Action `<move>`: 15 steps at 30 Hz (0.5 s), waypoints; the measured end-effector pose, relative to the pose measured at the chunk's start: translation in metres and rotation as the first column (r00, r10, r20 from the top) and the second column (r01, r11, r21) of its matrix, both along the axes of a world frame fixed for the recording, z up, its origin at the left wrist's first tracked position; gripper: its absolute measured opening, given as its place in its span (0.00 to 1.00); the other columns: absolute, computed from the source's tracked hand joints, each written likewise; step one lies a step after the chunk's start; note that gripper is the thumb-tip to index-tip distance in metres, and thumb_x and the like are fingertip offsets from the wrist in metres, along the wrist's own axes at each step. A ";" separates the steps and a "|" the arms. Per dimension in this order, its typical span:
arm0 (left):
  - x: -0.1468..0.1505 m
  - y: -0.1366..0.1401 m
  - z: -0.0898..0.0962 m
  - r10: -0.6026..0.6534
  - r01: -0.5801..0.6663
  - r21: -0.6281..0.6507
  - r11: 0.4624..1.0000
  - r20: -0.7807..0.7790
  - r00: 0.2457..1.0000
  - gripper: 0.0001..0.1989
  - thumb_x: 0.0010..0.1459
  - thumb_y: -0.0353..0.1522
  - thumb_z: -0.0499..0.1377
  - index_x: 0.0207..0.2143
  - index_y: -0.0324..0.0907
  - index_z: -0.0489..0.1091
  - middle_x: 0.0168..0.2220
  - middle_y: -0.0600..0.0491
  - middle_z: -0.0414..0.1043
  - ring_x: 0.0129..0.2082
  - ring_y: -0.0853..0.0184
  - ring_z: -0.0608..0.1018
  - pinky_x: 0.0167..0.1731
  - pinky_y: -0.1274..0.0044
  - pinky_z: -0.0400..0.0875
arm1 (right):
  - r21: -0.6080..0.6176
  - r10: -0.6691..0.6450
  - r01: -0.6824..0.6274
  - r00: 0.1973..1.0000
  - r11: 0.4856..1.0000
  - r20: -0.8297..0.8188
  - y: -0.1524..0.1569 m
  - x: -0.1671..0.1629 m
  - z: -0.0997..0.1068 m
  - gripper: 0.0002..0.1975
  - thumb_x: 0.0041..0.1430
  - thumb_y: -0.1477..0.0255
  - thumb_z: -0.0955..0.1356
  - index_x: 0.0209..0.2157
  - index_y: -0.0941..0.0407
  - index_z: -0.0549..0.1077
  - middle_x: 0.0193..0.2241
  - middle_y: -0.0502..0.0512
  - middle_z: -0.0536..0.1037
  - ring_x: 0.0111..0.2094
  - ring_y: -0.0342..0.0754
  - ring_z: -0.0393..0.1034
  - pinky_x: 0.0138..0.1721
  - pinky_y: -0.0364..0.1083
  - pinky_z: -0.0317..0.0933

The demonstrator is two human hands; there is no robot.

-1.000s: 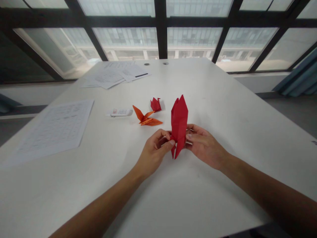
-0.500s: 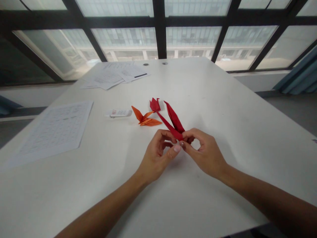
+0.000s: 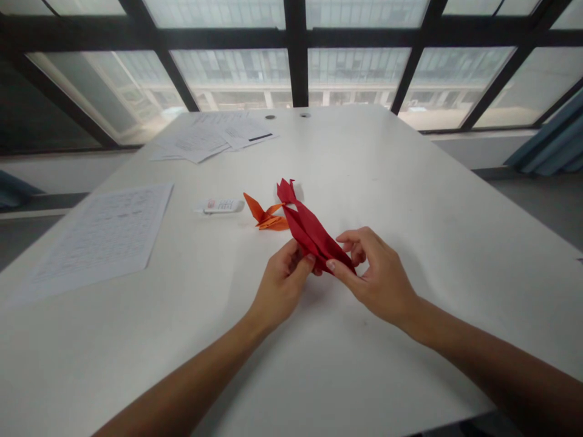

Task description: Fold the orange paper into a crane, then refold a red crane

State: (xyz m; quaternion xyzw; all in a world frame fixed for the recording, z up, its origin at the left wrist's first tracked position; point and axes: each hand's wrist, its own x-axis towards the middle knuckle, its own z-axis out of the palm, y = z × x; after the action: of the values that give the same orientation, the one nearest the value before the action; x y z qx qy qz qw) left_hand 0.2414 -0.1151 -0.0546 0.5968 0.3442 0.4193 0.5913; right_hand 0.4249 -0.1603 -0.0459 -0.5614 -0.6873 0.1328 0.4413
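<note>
A long piece of folded red origami paper [image 3: 316, 233] is held above the white table, slanting from upper left to lower right. My left hand [image 3: 285, 282] pinches its lower left edge between thumb and fingers. At its lower right end, my right hand [image 3: 380, 276] has the thumb pressed on the paper, with the index finger lifted away behind it. Just beyond the paper's far tip sits a small red origami figure [image 3: 286, 191], partly overlapped in view. An orange origami crane [image 3: 266, 217] lies left of the held paper, which hides one of its ends.
Left of the crane lies a white tube with printing [image 3: 223, 206]. A written sheet [image 3: 109, 227] rests on the table's left side, and several papers [image 3: 204, 138] overlap at the far left. Windows [image 3: 355, 76] stand behind the white table [image 3: 446, 243].
The red paper's two spread points have come together, and its broad side now faces up. My right hand's fingers have loosened from a pinch, with the thumb still on the paper.
</note>
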 end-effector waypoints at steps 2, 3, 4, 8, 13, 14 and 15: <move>0.001 -0.002 0.002 -0.002 0.002 0.003 1.000 -0.060 0.998 0.08 0.66 0.34 0.60 0.43 0.39 0.71 0.33 0.52 0.76 0.31 0.67 0.77 0.35 0.75 0.72 | 0.014 0.015 -0.016 0.996 1.000 0.090 0.002 0.001 -0.004 0.14 0.62 0.70 0.72 0.48 0.50 0.70 0.40 0.55 0.78 0.37 0.52 0.74 0.40 0.53 0.69; 0.002 -0.003 0.002 -0.008 0.007 -0.003 1.000 -0.082 0.997 0.09 0.66 0.35 0.61 0.45 0.40 0.70 0.33 0.52 0.77 0.31 0.66 0.78 0.35 0.75 0.72 | 0.031 0.017 -0.022 0.991 0.999 0.131 0.002 0.002 -0.005 0.14 0.63 0.70 0.71 0.50 0.50 0.70 0.41 0.56 0.79 0.38 0.54 0.75 0.43 0.55 0.69; 0.002 -0.003 0.002 -0.012 0.012 -0.010 1.000 -0.093 0.996 0.11 0.65 0.35 0.61 0.48 0.41 0.69 0.33 0.52 0.77 0.31 0.66 0.78 0.35 0.74 0.73 | 0.047 0.020 -0.028 0.986 0.998 0.163 0.003 0.002 -0.007 0.15 0.64 0.70 0.70 0.51 0.51 0.69 0.41 0.57 0.80 0.40 0.55 0.75 0.46 0.56 0.69; 0.001 -0.004 0.002 -0.004 0.005 0.009 1.000 -0.101 0.995 0.12 0.66 0.36 0.61 0.49 0.42 0.68 0.36 0.51 0.79 0.32 0.66 0.78 0.35 0.74 0.73 | -0.006 0.054 -0.053 0.989 0.999 0.139 0.005 0.003 -0.009 0.19 0.65 0.74 0.68 0.56 0.49 0.67 0.40 0.55 0.82 0.41 0.55 0.78 0.47 0.56 0.69; -0.001 -0.002 0.000 0.011 -0.011 0.005 1.000 -0.130 0.991 0.15 0.66 0.36 0.61 0.52 0.42 0.66 0.34 0.52 0.79 0.31 0.66 0.78 0.34 0.75 0.72 | -0.077 0.127 -0.122 0.990 0.989 0.056 0.005 0.006 -0.009 0.27 0.67 0.76 0.64 0.65 0.45 0.60 0.43 0.53 0.82 0.42 0.53 0.79 0.45 0.53 0.71; -0.001 -0.003 -0.001 0.018 -0.018 0.003 1.000 -0.131 0.991 0.18 0.66 0.35 0.61 0.56 0.43 0.64 0.35 0.52 0.79 0.31 0.66 0.78 0.34 0.74 0.72 | -0.060 0.154 -0.150 0.985 0.987 0.076 0.005 0.007 -0.009 0.28 0.68 0.77 0.63 0.66 0.44 0.59 0.45 0.54 0.81 0.44 0.53 0.78 0.47 0.53 0.71; -0.001 -0.003 -0.001 0.024 -0.023 0.007 1.000 -0.134 0.991 0.21 0.66 0.35 0.60 0.59 0.44 0.61 0.35 0.52 0.79 0.31 0.65 0.79 0.34 0.74 0.73 | -0.046 0.184 -0.180 0.977 0.983 0.105 0.005 0.008 -0.009 0.29 0.69 0.77 0.62 0.67 0.44 0.59 0.47 0.55 0.80 0.45 0.53 0.77 0.48 0.53 0.71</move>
State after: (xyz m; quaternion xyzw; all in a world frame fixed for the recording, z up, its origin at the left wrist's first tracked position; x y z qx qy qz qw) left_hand 0.2406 -0.1180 -0.0560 0.6211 0.3889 0.3862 0.5602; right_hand 0.4324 -0.1554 -0.0544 -0.5104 -0.7562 0.1542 0.3792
